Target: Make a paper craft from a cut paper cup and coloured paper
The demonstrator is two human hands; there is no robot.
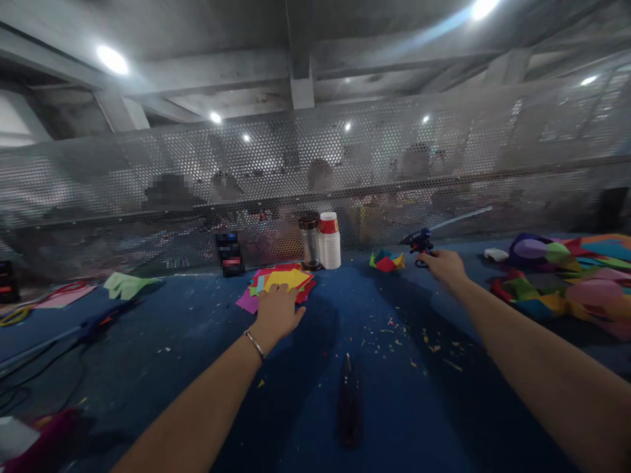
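Observation:
My left hand (277, 315), with a bracelet at the wrist, lies flat over a loose stack of coloured paper (288, 279), yellow on top with red, green and purple edges sticking out. Farther right, my right hand (445, 268) reaches to the back of the blue table (296, 407), its fingertips closed at the looped end of a dark blue tool (420, 240). The tool's exact shape is blurred. Between the hands stands a small folded paper piece (387, 261) in red, yellow, green and teal.
A dark-lidded clear jar (310, 244) and stacked white cups (329, 246) stand by the perforated screen (276, 154). A dark pointed tool (350, 401) lies at front centre, beyond it paper scraps (394, 335). Coloured paper shapes (582, 289) pile up right; cables (44, 368) lie left.

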